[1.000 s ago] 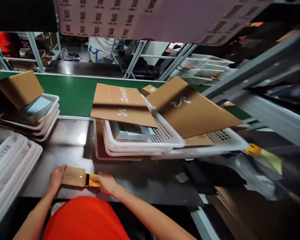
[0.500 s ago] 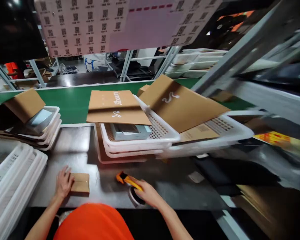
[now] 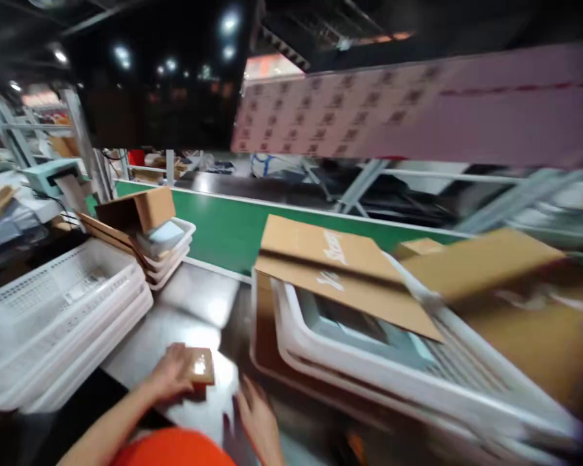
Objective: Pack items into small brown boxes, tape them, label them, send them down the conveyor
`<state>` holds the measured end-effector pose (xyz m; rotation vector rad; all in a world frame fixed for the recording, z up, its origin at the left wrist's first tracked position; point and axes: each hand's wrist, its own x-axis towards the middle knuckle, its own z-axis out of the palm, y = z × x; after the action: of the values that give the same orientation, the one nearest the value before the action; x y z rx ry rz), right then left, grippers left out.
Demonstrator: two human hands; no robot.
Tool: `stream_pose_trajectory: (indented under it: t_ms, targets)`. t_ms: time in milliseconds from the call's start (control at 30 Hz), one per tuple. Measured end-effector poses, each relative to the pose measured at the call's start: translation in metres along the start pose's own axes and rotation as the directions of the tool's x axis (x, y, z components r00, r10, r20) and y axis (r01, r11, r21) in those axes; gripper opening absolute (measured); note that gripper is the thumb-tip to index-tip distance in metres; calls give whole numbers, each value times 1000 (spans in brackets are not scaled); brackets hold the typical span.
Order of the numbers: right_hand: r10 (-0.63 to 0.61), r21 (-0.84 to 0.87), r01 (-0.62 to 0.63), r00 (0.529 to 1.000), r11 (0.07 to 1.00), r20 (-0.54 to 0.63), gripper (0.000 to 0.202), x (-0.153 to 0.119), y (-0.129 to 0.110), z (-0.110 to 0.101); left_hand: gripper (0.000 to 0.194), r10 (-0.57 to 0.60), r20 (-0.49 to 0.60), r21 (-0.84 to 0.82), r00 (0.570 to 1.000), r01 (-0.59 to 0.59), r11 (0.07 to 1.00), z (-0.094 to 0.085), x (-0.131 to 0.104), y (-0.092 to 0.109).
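- Nearest of all, an orange garment [image 3: 172, 450] fills the bottom edge, with both forearms reaching out from it over the dark, shiny table [image 3: 194, 304].
- The left hand [image 3: 170, 378] lies on the near-left end of a small brown cardboard box [image 3: 199, 367], its fingers curled together against the box, which sits flat on the table, near the front edge.
- The right hand [image 3: 257, 417] hovers just right of that box, blurred; its fingers look spread and hold nothing.
- To the left, a stack of white plastic trays [image 3: 53, 317] sits on the table, well apart from the hands.
- To the right of the hands, another stack of white perforated trays [image 3: 383, 369] fills the near right; the top one holds a pale grey flat box [image 3: 364, 327], partly hidden.
- A flattened brown carton with white lettering [image 3: 335, 268] lies tilted across that stack's far rim, and a second brown carton [image 3: 476, 262] leans just right of it, blurred.
- Farther left, a smaller pile of white trays [image 3: 170, 249] carries an open brown carton [image 3: 138, 210].
- Beyond the table runs a green conveyor belt [image 3: 228, 226], left to right.
- Above it hangs a pink sheet printed with rows of square codes [image 3: 369, 116].
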<state>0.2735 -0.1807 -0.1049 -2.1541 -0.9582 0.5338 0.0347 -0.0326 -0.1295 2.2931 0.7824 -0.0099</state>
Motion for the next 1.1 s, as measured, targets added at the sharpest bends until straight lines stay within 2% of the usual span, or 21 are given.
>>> stream_pose_trajectory:
  t_ms: [33, 67, 133, 167, 233, 333, 400, 467, 500, 533, 600, 667, 700, 800, 900, 1000, 1100]
  targets:
    - [29, 72, -28, 999, 997, -25, 58, -9, 0, 1, 98, -35, -120, -85, 992, 24, 996, -9, -8, -3]
    - [67, 156, -58, 997, 986, -49, 68, -14, -1, 1, 90, -65, -279, -171, 958, 17, 985, -18, -17, -8]
    - [159, 342, -132, 986, 930, -52, 79, -14, -7, -1, 87, -91, -390, -225, 916, 1, 974, -33, -34, -18]
    - [197, 427, -174, 980, 888, -11, 82, -12, -13, -3, 86, -86, -452, -255, 888, -36, 966, -38, -42, -22]
    - [228, 578, -270, 963, 770, 147, 85, -12, -31, -2, 87, -56, -518, -268, 854, -100, 958, -43, -56, -24]
    - [159, 759, -404, 912, 510, 379, 88, -25, -71, 11, 87, 10, -558, -221, 830, -160, 962, -39, -62, -13]
    - [66, 843, -425, 901, 330, 429, 91, -36, -100, 22, 85, 52, -588, -162, 807, -181, 970, -33, -56, -2]
    - [-2, 899, -372, 924, 229, 383, 95, -41, -121, 29, 83, 84, -601, -105, 794, -183, 978, -26, -48, 5]
    - [-16, 915, -318, 943, 250, 332, 95, -42, -126, 29, 81, 89, -598, -87, 796, -175, 981, -23, -44, 8]
    - [-24, 914, -243, 964, 325, 265, 94, -41, -127, 28, 80, 88, -583, -76, 807, -163, 984, -20, -42, 10]
    - [-89, 820, -60, 987, 569, 135, 96, -39, -119, 22, 78, 86, -528, -63, 845, -140, 988, -16, -40, 11]
    - [-227, 633, 132, 971, 763, 71, 105, -37, -104, 14, 76, 94, -464, -39, 881, -127, 991, -13, -42, 11]
    - [-292, 551, 210, 954, 808, 66, 110, -37, -97, 11, 74, 105, -438, -23, 893, -127, 992, -13, -43, 11]
    - [-399, 410, 343, 915, 845, 57, 114, -35, -85, 5, 72, 125, -417, 0, 900, -138, 990, -13, -45, 10]
    - [-442, 315, 410, 896, 856, 36, 97, -33, -88, 1, 71, 123, -448, 5, 886, -135, 991, -18, -43, 13]
    - [-443, 304, 405, 894, 863, 68, 84, -31, -88, 3, 78, 67, -395, 11, 916, -68, 998, -27, -40, 24]
    - [-368, 351, 315, 925, 882, 92, 77, -26, -79, 15, 96, -80, -235, 19, 969, 87, 996, -31, -31, 40]
